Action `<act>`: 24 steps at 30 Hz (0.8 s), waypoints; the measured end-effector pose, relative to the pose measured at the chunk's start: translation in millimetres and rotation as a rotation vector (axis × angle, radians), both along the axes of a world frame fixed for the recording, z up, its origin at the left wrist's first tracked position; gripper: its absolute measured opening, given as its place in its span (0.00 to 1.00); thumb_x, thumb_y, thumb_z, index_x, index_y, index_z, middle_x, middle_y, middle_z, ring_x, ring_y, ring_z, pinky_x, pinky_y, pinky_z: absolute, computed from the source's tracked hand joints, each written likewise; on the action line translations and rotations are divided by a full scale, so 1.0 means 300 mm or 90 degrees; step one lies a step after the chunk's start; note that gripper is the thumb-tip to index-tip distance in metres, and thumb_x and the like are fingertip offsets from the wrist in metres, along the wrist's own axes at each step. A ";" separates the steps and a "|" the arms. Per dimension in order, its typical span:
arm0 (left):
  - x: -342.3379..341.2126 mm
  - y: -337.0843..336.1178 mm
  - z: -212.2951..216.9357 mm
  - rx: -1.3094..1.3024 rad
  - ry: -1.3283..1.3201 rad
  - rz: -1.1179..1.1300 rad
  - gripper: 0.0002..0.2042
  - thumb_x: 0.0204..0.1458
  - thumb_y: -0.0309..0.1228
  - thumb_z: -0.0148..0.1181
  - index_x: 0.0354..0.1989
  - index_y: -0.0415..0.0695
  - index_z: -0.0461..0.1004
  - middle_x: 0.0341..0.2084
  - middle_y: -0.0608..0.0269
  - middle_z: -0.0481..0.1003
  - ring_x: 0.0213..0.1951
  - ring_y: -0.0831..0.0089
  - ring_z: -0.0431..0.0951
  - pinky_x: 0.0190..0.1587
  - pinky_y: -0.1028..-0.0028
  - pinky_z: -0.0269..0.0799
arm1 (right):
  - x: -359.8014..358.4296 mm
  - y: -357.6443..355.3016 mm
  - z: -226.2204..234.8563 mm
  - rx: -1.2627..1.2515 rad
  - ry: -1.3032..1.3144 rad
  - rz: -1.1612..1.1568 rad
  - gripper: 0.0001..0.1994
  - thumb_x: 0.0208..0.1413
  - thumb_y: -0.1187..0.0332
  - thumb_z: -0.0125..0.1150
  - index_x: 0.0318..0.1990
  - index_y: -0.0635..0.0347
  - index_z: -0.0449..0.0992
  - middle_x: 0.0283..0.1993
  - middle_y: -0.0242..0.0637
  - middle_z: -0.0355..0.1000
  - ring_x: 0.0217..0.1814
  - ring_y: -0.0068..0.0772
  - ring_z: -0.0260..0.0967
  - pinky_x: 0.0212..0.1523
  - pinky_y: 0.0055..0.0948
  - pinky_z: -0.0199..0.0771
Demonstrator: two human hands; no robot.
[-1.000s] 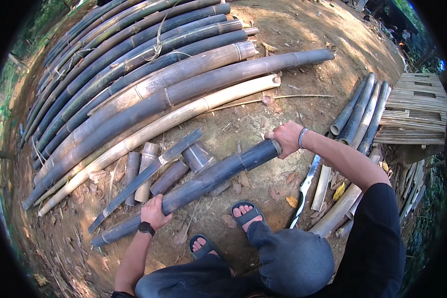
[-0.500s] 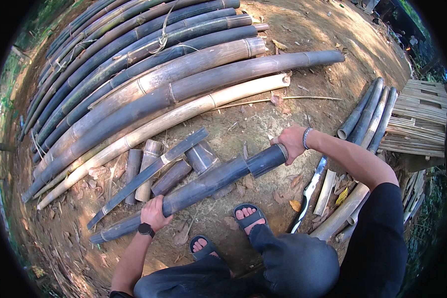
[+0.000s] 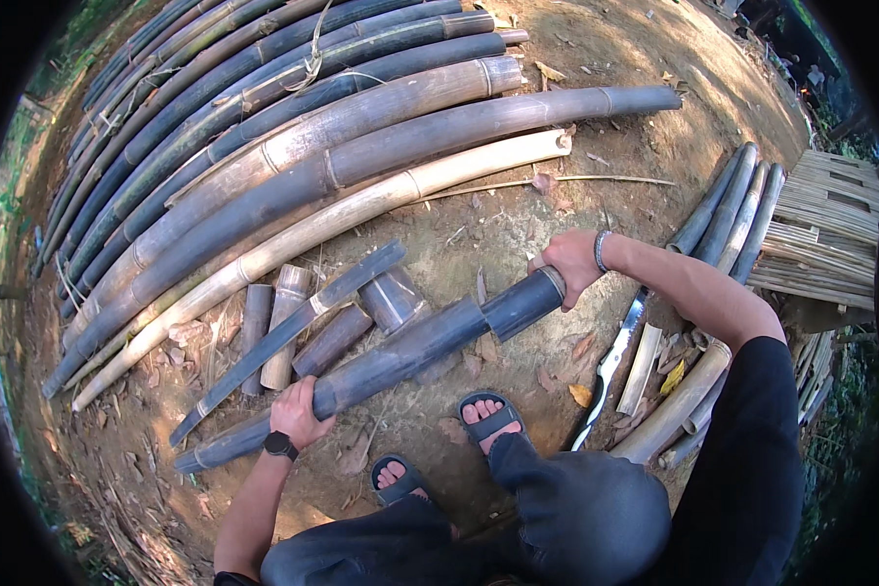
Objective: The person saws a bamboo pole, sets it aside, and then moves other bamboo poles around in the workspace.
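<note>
A thick dark bamboo pole (image 3: 410, 347) slants across in front of me, its left end lower in the view than its right. My left hand (image 3: 299, 414), with a black watch at the wrist, is closed round the pole towards its left end. At the far right end, my right hand (image 3: 573, 266) grips the rim; its fingertips are partly hidden. Between the hands, nearer the right, a step shows in the pole's wall. Beyond the pole lie a long split bamboo strip (image 3: 285, 342) and several short bamboo sections (image 3: 330, 339).
A large stack of long bamboo poles (image 3: 313, 176) fills the far left. To my right are a long-bladed knife (image 3: 608, 366), a split bamboo piece (image 3: 642, 366), more poles (image 3: 728, 220) and a slatted bamboo platform (image 3: 820, 244). My sandalled feet (image 3: 488, 418) stand close behind the held pole.
The scene sits slightly higher in the picture. Both hands keep their hold on the bamboo pole, which shows no clear movement against the ground.
</note>
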State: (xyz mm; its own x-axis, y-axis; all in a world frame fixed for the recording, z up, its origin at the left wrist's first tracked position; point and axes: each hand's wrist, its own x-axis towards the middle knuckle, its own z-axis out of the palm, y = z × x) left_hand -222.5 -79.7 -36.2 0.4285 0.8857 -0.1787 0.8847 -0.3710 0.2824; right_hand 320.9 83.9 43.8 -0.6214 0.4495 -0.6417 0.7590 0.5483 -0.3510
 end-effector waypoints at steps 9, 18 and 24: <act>-0.004 -0.012 -0.011 0.014 -0.018 0.009 0.38 0.32 0.39 0.76 0.54 0.37 0.68 0.46 0.46 0.76 0.47 0.51 0.78 0.51 0.59 0.74 | -0.005 -0.003 -0.008 0.010 0.015 0.010 0.32 0.27 0.52 0.76 0.48 0.50 0.79 0.37 0.43 0.81 0.39 0.50 0.79 0.44 0.44 0.78; -0.011 0.045 0.021 -0.016 0.034 0.000 0.40 0.34 0.45 0.75 0.57 0.39 0.68 0.48 0.45 0.77 0.50 0.52 0.78 0.54 0.61 0.74 | 0.056 -0.234 -0.015 0.395 0.057 -0.022 0.40 0.32 0.46 0.74 0.54 0.55 0.67 0.44 0.42 0.73 0.49 0.44 0.74 0.52 0.40 0.72; 0.019 0.072 0.060 -0.044 0.009 0.009 0.38 0.33 0.43 0.74 0.56 0.40 0.68 0.45 0.48 0.77 0.47 0.52 0.79 0.51 0.59 0.75 | 0.077 -0.236 -0.039 0.345 0.026 -0.086 0.36 0.33 0.53 0.75 0.53 0.52 0.68 0.42 0.37 0.71 0.50 0.41 0.72 0.52 0.38 0.70</act>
